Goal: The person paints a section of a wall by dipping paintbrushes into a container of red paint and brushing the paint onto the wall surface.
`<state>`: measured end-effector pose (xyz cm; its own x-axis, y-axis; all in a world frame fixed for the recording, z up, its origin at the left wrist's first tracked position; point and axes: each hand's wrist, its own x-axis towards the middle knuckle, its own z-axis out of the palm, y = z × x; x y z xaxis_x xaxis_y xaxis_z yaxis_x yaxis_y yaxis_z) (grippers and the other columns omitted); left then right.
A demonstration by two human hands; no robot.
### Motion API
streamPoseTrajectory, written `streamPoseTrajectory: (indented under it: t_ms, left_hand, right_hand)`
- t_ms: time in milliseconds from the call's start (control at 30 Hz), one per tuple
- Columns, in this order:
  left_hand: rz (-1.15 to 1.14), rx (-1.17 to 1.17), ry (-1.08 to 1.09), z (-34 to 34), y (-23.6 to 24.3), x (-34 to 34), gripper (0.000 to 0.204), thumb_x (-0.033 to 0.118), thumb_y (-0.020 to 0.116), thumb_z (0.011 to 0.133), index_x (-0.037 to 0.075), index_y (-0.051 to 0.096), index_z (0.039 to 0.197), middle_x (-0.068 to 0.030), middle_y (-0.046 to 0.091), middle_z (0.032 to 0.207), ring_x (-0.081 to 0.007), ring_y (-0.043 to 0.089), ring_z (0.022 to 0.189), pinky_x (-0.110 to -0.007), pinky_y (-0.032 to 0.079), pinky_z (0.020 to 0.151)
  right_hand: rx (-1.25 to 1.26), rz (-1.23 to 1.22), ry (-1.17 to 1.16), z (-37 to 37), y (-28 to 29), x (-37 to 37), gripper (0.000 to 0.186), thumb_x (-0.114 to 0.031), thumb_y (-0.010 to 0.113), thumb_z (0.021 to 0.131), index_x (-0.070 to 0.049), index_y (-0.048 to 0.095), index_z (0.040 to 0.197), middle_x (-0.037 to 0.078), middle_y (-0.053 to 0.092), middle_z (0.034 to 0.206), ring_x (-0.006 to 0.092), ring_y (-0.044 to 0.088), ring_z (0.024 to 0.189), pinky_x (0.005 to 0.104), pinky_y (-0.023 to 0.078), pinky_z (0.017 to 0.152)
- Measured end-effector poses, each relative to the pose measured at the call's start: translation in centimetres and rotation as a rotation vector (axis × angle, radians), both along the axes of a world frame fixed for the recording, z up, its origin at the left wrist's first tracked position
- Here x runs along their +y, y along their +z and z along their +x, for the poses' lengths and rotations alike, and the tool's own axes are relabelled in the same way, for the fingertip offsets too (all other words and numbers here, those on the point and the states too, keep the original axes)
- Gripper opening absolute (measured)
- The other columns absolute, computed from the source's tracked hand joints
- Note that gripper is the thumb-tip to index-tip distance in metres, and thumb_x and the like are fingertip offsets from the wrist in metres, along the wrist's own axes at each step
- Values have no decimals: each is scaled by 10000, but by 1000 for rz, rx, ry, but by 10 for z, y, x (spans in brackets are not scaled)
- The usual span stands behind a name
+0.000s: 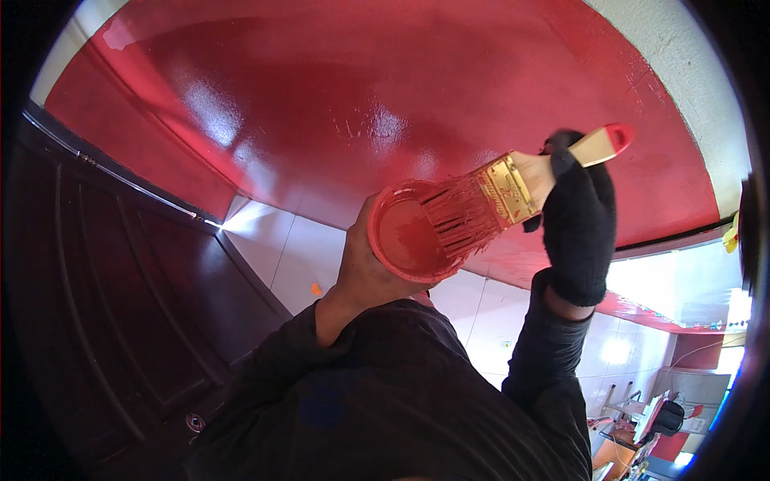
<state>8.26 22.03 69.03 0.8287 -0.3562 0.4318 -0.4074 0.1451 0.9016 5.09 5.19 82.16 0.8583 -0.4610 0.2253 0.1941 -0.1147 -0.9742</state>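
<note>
My bare left hand (355,267) is wrapped round a round tub of red paint (409,232), held tilted so that its inside shows. Paint coats the tub's rim and walls. In a black glove, my right hand (579,220) grips the wooden handle of a wide paintbrush (525,183) with a gold-coloured metal band and a red handle tip. Its bristles are thick with red paint, clumped into strands, and lie over the right side of the tub's mouth. Whether they touch the rim is hard to make out. Part of my right fingers is hidden behind the handle.
A glossy red wall (305,104) fills the upper view, with wet-looking shine and a pale border (682,88) at right. A dark panelled door (120,289) stands on the left. Below is a white tiled floor (309,252) with an orange spot. Cluttered furniture (642,433) sits at lower right.
</note>
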Motion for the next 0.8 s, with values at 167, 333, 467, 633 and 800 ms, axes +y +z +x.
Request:
streamPoseTrajectory:
  t_ms: [167, 333, 467, 633, 800]
  left_hand:
    - [54, -57, -8, 1, 2, 1, 855, 195, 860, 477, 7, 387, 1164, -132, 505, 1120, -216, 528, 1006, -326, 441, 849]
    - [-36, 82, -58, 1, 8, 6, 839, 166, 853, 496, 9, 379, 1170, -130, 505, 1121, -215, 521, 1017, -334, 436, 859]
    - [-71, 52, -70, 7, 5, 13, 850, 179, 855, 498, 9, 371, 1176, -130, 504, 1118, -215, 520, 1016, -333, 435, 858]
    - [-90, 95, -114, 19, -4, 31, 871, 212, 862, 487, 8, 369, 1175, -136, 499, 1121, -226, 518, 1019, -328, 431, 859]
    - [1, 7, -146, 31, 8, 53, 869, 224, 864, 483, 27, 371, 1171, -128, 504, 1114, -231, 514, 1022, -329, 435, 856]
  right_hand:
    - [90, 196, 131, -1, -36, -10, 269, -233, 509, 859, 12, 487, 969, 90, 559, 725, 156, 563, 574, 250, 439, 478]
    - [135, 400, 152, -1, -59, -8, 311, -271, 506, 860, 12, 477, 986, 105, 569, 739, 170, 554, 570, 250, 441, 516]
    - [128, 316, 142, -3, -60, 3, 341, -292, 508, 854, 13, 468, 1004, 104, 558, 749, 173, 554, 603, 255, 443, 527]
    - [65, 460, 135, -2, -63, 22, 326, -286, 498, 866, 8, 473, 1007, 102, 562, 798, 171, 559, 661, 269, 456, 562]
    - [22, 704, 111, 0, -65, 42, 308, -269, 499, 870, 0, 477, 1018, 101, 565, 805, 176, 567, 679, 282, 466, 581]
